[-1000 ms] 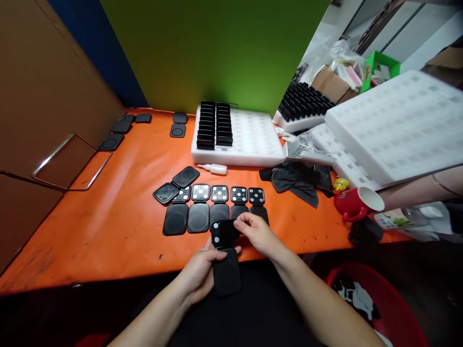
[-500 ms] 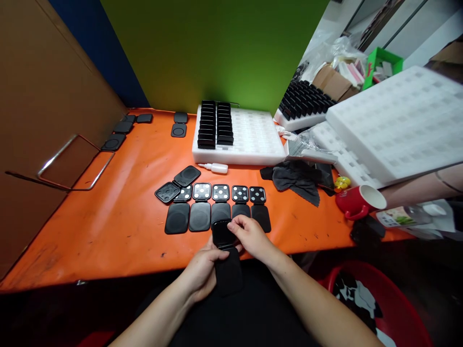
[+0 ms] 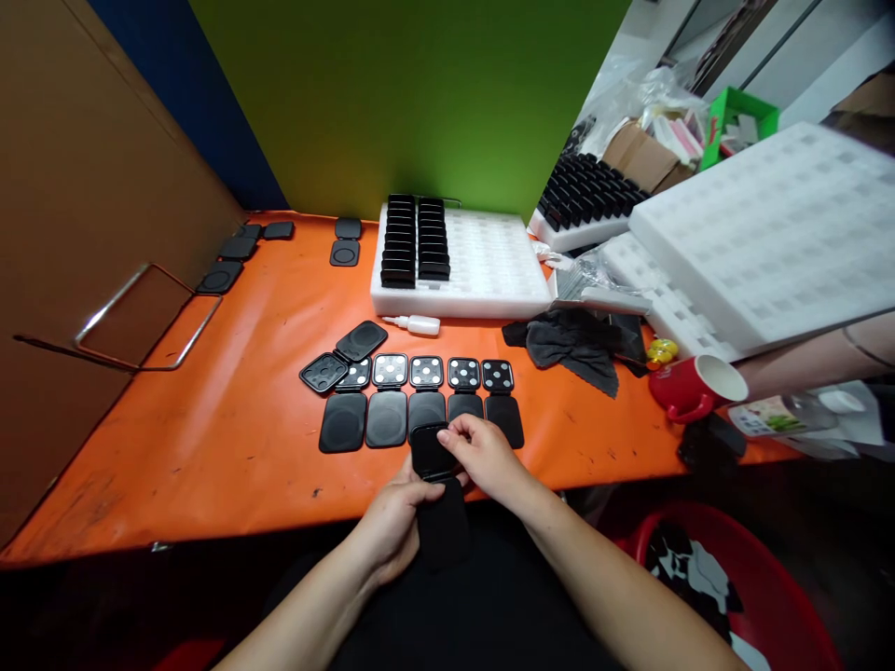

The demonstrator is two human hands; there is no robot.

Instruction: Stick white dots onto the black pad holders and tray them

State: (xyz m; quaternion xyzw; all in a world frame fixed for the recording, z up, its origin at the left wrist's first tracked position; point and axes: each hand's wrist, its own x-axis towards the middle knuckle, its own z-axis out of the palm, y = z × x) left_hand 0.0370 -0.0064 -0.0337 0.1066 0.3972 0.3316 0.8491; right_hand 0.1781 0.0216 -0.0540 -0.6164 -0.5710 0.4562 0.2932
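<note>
My left hand (image 3: 397, 522) grips an opened black hinged case (image 3: 443, 527) at the table's front edge, its thumb lying across the hinge. With fingertips pinched, my right hand (image 3: 486, 457) touches the right edge of the case's glossy upper panel; whether something small is between those fingertips I cannot tell. Just beyond, a row of opened black cases (image 3: 386, 418) lies flat, their far halves dotted with pale discs. Another opened case (image 3: 361, 341) rests slanted on the row's left end. A white dropper bottle (image 3: 423, 325) lies behind the row.
A white foam tray (image 3: 461, 303) holds two columns of black cases at the back. Dark cloth (image 3: 577, 349), a red mug (image 3: 689, 387) and a plastic bottle (image 3: 783, 415) stand right. A metal wire frame (image 3: 150, 366) is left. Below right is a red basin (image 3: 776, 587).
Almost nothing differs. Both hands keep the same hold on the case, and the view has shifted very slightly.
</note>
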